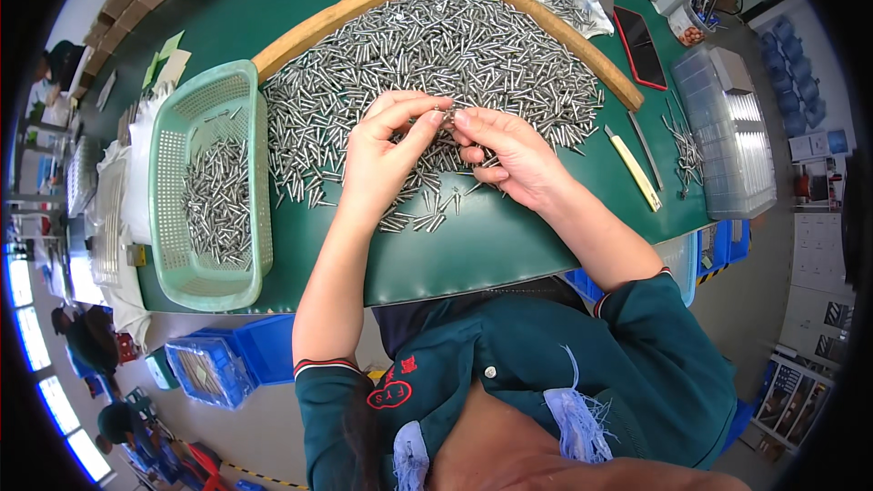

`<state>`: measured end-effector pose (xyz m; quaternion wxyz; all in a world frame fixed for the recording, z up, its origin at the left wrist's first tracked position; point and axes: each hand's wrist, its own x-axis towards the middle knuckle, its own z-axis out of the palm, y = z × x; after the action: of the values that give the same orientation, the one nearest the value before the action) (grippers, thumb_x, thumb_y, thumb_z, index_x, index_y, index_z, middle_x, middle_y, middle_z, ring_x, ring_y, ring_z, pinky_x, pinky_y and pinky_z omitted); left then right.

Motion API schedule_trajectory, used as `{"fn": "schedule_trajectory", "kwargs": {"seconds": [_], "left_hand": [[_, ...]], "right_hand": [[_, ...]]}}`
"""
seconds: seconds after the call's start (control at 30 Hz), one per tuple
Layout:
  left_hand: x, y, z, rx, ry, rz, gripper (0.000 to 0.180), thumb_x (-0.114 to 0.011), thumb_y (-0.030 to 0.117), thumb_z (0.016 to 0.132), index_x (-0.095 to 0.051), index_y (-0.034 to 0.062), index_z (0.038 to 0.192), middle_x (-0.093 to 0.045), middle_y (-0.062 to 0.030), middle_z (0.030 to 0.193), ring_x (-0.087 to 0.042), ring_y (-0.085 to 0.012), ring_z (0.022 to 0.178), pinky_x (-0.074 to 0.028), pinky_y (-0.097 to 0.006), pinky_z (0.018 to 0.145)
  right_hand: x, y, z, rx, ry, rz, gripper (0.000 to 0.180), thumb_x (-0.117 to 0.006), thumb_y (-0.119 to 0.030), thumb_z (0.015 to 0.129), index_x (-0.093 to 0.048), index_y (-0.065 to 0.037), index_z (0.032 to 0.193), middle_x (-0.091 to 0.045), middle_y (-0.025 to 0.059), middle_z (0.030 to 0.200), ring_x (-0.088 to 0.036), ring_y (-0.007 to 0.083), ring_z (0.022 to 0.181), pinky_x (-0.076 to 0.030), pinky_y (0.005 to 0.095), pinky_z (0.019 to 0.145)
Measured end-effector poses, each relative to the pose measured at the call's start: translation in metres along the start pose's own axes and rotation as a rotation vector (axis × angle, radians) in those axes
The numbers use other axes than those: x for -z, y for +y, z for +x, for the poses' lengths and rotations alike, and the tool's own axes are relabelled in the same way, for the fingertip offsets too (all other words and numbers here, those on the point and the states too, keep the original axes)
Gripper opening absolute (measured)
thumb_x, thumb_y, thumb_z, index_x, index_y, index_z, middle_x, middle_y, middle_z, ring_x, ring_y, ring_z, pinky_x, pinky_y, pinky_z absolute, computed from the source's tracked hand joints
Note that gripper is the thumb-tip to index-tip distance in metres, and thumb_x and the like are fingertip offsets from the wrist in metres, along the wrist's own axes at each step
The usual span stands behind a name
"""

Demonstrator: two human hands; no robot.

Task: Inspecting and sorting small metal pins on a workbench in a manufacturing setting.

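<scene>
While the green desk (473, 256) spreads beneath the left hand (393, 138) and right hand (515, 151), a broad heap of pointed metal pins (418, 45) covers it, mostly beyond them. Left of the left hand stands a light-green perforated plastic basket (163, 205), partly filled with similar pins. Two wooden bars (364, 13) edge the heap on its far side from the hands. Right of the right hand lies a yellow utility knife (634, 171). Both hands meet above the heap's near part, fingertips pinching a small metal piece (446, 116), largely hidden by the fingers.
</scene>
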<state>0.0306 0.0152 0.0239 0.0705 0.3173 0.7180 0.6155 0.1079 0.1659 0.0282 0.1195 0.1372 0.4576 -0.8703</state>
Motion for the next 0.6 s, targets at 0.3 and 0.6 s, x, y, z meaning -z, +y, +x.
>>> {"fn": "schedule_trajectory", "kwargs": {"seconds": [0.3, 0.6], "left_hand": [[-0.0044, -0.0037, -0.0026, -0.024, -0.019, -0.052, 0.015, -0.062, 0.009, 0.079, -0.066, 0.0058, 0.093, -0.057, -0.0055, 0.087, -0.054, -0.0131, 0.083, -0.044, -0.024, 0.070], [-0.0052, -0.0001, -0.0028, -0.106, 0.054, 0.216, 0.013, -0.064, 0.009, 0.074, -0.066, 0.0061, 0.087, -0.056, -0.0045, 0.077, -0.054, -0.0165, 0.077, -0.044, -0.027, 0.066]], "right_hand": [[-0.0035, 0.0013, -0.0002, 0.015, 0.058, -0.105, 0.020, -0.058, -0.029, 0.084, -0.056, -0.010, 0.079, -0.046, -0.0058, 0.067, -0.041, -0.0005, 0.057, -0.024, 0.0132, 0.039], [-0.0012, 0.0013, 0.0006, 0.039, 0.097, -0.197, 0.025, -0.058, -0.033, 0.084, -0.057, -0.009, 0.082, -0.045, -0.0059, 0.064, -0.038, -0.0003, 0.055, -0.023, 0.0138, 0.041]]}}
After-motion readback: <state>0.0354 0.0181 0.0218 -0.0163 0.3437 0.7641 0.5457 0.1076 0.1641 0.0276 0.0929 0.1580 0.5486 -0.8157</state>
